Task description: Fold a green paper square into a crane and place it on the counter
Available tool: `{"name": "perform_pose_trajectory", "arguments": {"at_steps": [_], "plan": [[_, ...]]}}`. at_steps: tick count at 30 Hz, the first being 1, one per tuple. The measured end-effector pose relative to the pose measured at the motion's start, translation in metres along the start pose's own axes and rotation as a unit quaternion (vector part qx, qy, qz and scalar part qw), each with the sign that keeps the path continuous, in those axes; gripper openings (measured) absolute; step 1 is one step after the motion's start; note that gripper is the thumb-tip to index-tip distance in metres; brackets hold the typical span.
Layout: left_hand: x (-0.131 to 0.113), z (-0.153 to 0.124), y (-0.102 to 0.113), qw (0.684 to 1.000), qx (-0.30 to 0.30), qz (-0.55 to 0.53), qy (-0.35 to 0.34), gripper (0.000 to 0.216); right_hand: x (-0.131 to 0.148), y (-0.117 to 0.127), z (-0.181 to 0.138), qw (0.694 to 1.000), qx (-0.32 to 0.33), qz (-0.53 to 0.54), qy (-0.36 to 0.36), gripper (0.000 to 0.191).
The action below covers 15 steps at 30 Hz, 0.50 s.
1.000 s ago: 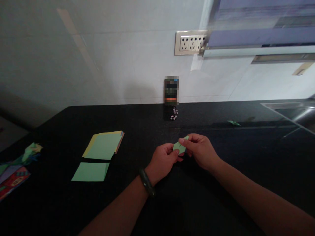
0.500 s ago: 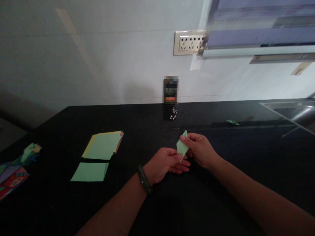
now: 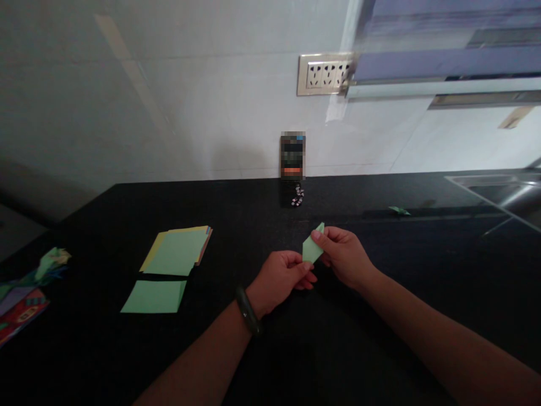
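Left grip (image 3: 279, 282) more tucked, pinching green paper (image 3: 311, 251)

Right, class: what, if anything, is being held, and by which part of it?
A folded green paper: the right fingers pinch it near its upper tip, the left fingers at its lower end.

"Where is my remote feed looking from?"

"From the wearer's head: I'm looking forward and down, hovering close above the black counter (image 3: 236, 214), facing the wall (image 3: 190, 113) beyond."
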<state>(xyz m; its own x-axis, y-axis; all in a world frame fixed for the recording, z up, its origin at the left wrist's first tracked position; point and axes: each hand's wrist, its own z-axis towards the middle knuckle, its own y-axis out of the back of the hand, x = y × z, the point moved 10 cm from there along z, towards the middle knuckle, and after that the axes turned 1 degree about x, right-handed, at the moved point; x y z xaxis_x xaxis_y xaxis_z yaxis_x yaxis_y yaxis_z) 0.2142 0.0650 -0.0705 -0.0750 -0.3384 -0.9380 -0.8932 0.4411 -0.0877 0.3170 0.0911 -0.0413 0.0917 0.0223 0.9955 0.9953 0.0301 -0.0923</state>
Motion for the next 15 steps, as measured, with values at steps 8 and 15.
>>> {"name": "perform_pose_trajectory", "arguments": {"at_steps": [8, 15], "plan": [[0.002, -0.001, -0.001, 1.000, 0.005, -0.018, 0.010, 0.015, -0.001, -0.006, -0.002, 0.999, 0.025, -0.032, -0.003, 0.032], [-0.008, -0.001, 0.006, 0.999, -0.019, 0.024, -0.026, 0.014, -0.009, -0.010, -0.004, 0.995, 0.016, 0.076, -0.058, 0.034]]}}
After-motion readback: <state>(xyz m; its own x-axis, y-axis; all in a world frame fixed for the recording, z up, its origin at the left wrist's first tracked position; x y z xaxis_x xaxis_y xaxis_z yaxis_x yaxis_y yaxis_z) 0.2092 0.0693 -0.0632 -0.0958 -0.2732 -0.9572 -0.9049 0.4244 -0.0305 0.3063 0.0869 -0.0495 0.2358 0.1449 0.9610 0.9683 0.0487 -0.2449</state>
